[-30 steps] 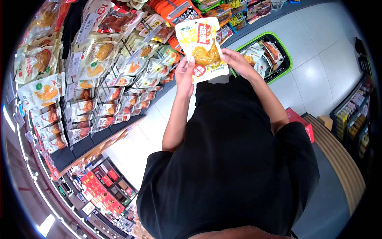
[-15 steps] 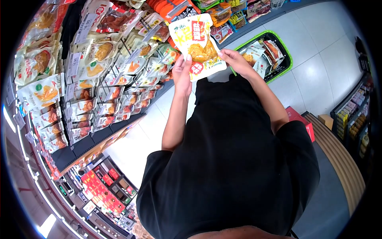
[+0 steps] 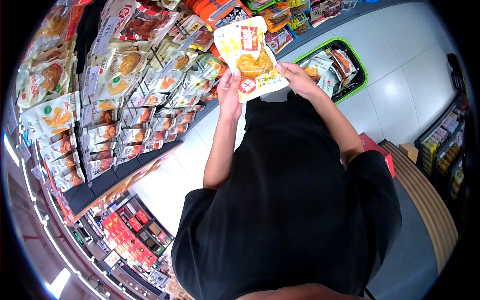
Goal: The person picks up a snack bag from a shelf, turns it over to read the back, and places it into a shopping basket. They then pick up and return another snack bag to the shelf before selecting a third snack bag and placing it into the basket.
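Observation:
A white and yellow snack pouch (image 3: 255, 62), printed with red panels and a picture of golden-brown meat, is held up in front of me by both hands. My left hand (image 3: 230, 94) pinches its lower left edge, thumb on the front. On the opposite side, my right hand (image 3: 300, 79) grips the right edge, also with the thumb in front; the fingers behind the pouch are hidden. Just beyond my right hand, on the floor, is a black shopping basket with a green rim (image 3: 364, 75). Several packets (image 3: 325, 67) lie inside it.
At the left, a rack of hanging food pouches (image 3: 120, 75) carries price tags (image 3: 106, 35). Its lower shelf edge (image 3: 115, 177) runs diagonally near my left arm. A slatted wooden bench edge (image 3: 425, 190) and a red box (image 3: 375, 150) stand to the right, with another stocked shelf (image 3: 442, 140) beyond.
The pouch has shifted and tilted very slightly in my hands, and glare now covers more of its upper front. Both hands keep their grip; the basket and rack look the same.

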Demonstrator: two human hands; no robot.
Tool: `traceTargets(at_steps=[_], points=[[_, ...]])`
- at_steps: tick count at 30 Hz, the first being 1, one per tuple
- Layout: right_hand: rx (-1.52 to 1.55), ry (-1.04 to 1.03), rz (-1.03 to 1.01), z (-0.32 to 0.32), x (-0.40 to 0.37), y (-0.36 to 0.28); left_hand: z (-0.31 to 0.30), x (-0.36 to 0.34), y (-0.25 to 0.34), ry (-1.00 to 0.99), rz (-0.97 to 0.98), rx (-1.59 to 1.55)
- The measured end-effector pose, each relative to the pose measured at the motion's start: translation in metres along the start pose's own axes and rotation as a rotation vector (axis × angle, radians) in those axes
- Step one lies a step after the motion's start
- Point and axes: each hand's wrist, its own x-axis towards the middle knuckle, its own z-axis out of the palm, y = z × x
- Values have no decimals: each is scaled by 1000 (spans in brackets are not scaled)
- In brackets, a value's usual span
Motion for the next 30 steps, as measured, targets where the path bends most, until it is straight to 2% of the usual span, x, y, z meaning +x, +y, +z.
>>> traceTargets(at_steps=[3,5,8,12,14,30], points=[[149,-5,32,3,-4,-5,4,-1,1,9,-5,-42],[9,59,47,-3,0,0,6,-1,3,32,0,-24],[-81,48,26,-1,-5,-11,4,0,3,48,3,-17],[-110,54,7,5,-8,-17,5,0,5,81,11,-7],[-190,-14,-25,1,-7,-15,5,1,5,78,18,-25],[-129,-118,20,4,-6,-12,3,2,10,72,24,-58]])
